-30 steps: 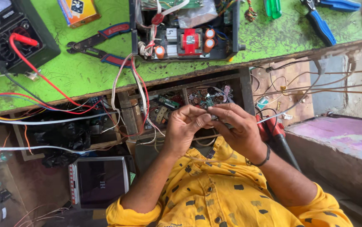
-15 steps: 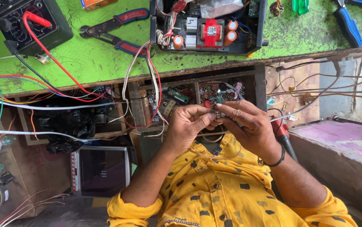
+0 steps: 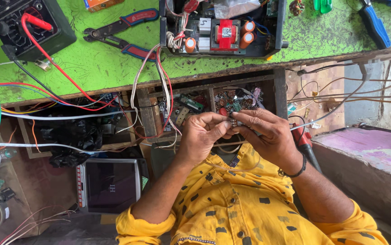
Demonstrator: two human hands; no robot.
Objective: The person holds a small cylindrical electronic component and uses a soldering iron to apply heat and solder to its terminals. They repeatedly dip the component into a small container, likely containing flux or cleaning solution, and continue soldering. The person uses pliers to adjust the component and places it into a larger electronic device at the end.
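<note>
I see both hands meeting just below the green workbench edge, in front of an open drawer of parts. My left hand and right hand pinch a small electronic component between their fingertips, fingers narrowed around it. On the bench above sit an opened circuit chassis, red-handled cutters and a multimeter.
</note>
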